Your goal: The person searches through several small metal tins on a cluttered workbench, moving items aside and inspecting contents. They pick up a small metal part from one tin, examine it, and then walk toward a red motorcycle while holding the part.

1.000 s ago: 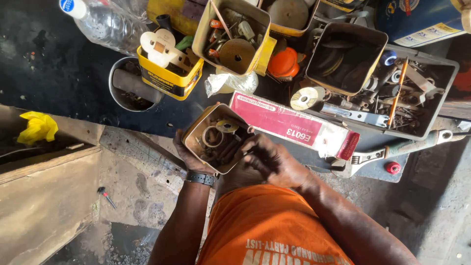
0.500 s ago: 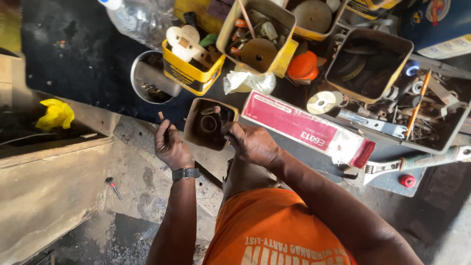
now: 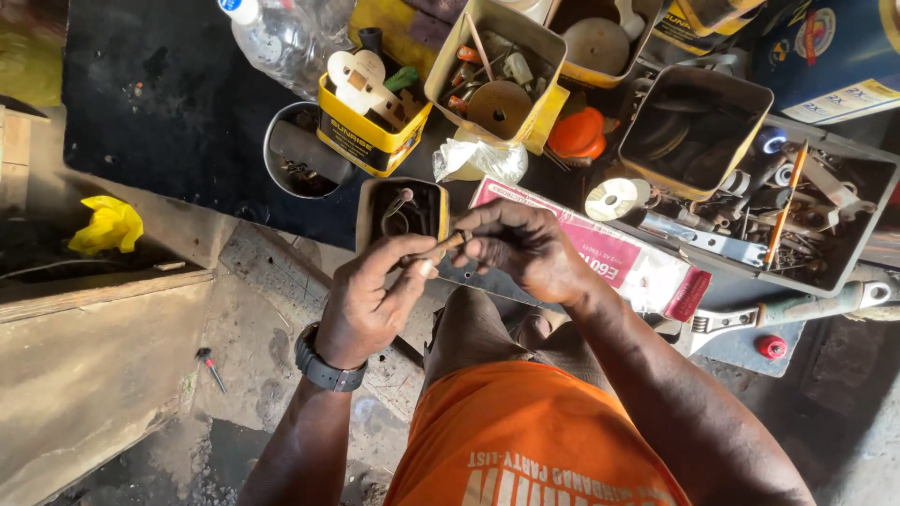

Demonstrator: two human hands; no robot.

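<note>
Both hands pinching one small rod-like part [image 3: 441, 249]: left hand [image 3: 370, 305] at its lower end, right hand [image 3: 520, 248] at the brown tip. Part held just at 6 o'clock of the open parts tin [image 3: 405, 208]. Best kept over the tin, fingertips tight, turning slowly; exact kind too small to tell.

A second ago both hands were at the small open tin [image 3: 403, 211], the left hand [image 3: 370, 305] cupping it. Now the tin sits alone on the table and both hands have drawn back, the left hand and right hand [image 3: 525, 248] pinching a small rusty bolt [image 3: 441, 248] between them.
</note>
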